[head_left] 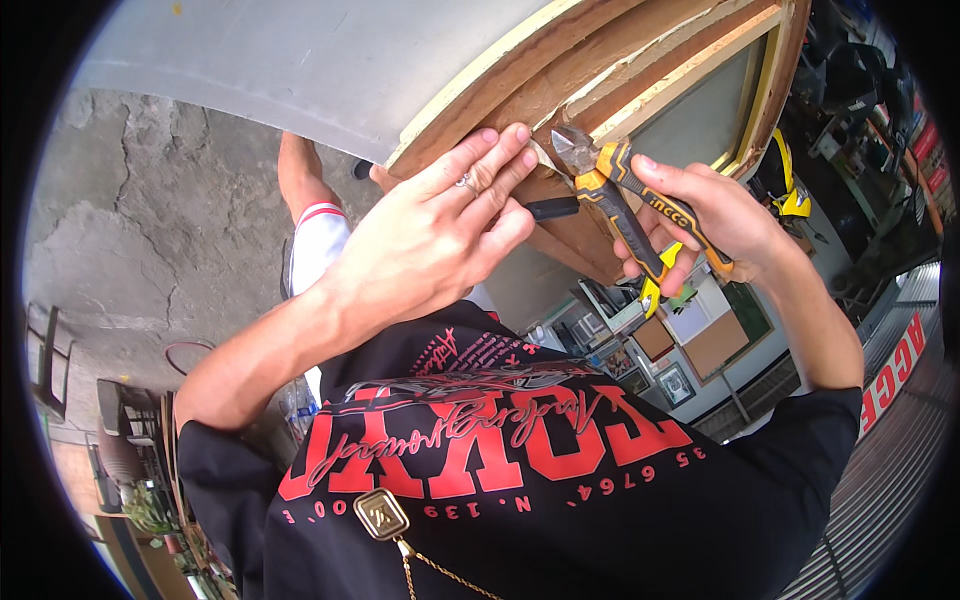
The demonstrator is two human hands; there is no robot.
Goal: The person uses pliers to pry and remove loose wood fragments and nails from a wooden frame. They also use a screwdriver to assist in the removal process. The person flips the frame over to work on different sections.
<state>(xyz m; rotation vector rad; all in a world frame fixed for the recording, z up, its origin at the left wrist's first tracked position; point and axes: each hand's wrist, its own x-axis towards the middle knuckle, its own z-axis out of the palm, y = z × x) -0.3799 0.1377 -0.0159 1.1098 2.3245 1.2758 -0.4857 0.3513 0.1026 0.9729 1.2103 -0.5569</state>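
Observation:
My left hand [440, 225] lies with extended fingers along the wooden frame [450, 95] of a panel, its fingertips beside a pale strip on the wood. My right hand [715, 215] grips yellow-and-black diagonal cutters [625, 210], whose metal jaws rest at or just above the frame, right of my left fingertips. A dark bar-like piece [550, 208] shows under the cutters. Behind my right hand a bright yellow object [652, 292] is partly hidden. The undersides of my left fingers are hidden.
Grey sheet [260, 45] fills the top. Cracked concrete floor [130, 210] and a bare leg [300, 175] in white shorts are at left. Framed boards and pictures [680, 340] stand behind. Dark items with a yellow piece [790, 190] are at right, above corrugated metal [890, 480]. Plants [150, 515] are lower left.

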